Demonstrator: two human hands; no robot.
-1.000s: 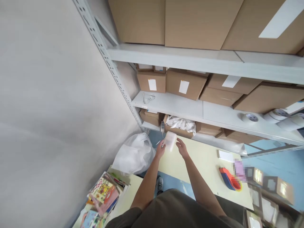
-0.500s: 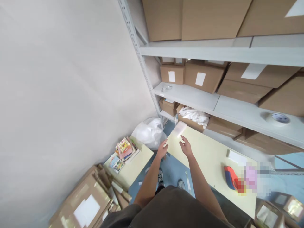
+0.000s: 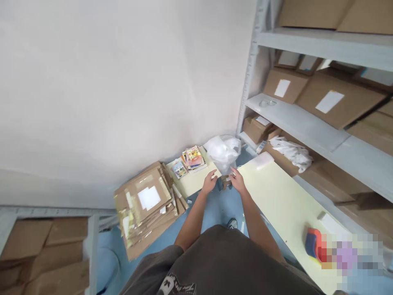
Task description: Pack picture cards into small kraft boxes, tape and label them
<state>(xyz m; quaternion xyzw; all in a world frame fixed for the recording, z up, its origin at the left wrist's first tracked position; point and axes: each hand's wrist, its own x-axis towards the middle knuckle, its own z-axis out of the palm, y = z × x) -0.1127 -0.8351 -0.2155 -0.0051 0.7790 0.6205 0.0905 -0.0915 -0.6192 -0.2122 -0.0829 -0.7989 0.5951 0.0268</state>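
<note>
My left hand hangs in the air near the edge of the small cream table, fingers apart and holding nothing. Across a gap, my right hand is held out by the corner of the long cream table, its fingers also spread and empty. A stack of books and a colourful booklet lie on the small table. Beyond both hands sits a white plastic bag. A translucent pale packet rests at the long table's far end.
Flattened cardboard boxes are piled at left. Metal shelves with cartons line the right, a white cloth bundle on a lower level. A red and blue tape dispenser stands on the long table. Another shelf stands at lower left.
The view has turned left, so the shelves shift right and the cardboard pile and a left shelf come into view. Both hands stay open in front of me.
</note>
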